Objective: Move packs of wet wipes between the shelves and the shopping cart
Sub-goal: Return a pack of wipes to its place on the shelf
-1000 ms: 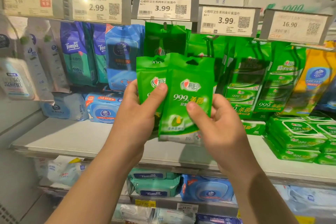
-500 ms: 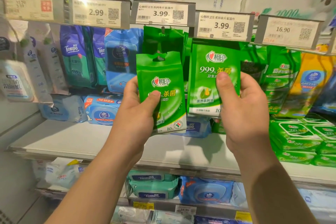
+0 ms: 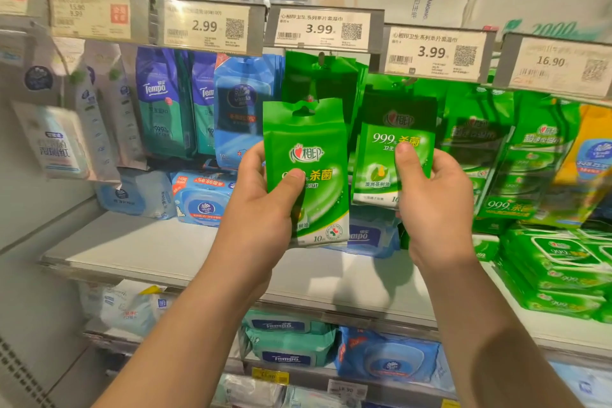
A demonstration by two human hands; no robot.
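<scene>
My left hand (image 3: 261,209) grips a green pack of wet wipes (image 3: 308,149) upright in front of the shelf, thumb across its front. Beside it on the right, my right hand (image 3: 430,205) holds a second green pack (image 3: 381,159), raised up under the 3.99 price tag (image 3: 433,53), its top in shadow among the hanging green packs (image 3: 318,79). I cannot tell whether its hang hole is on the hook. The two packs are apart. No shopping cart is in view.
Hanging blue Tempo packs (image 3: 159,103) and white packs (image 3: 56,139) fill the left. Stacked green packs (image 3: 556,265) lie on the white shelf (image 3: 139,248) at the right. Blue packs (image 3: 202,195) sit at the back. A lower shelf holds more packs (image 3: 288,341).
A second ago both packs overlapped between my hands. My right hand has since carried its pack right and up toward the hanging row. The left pack stayed roughly in place.
</scene>
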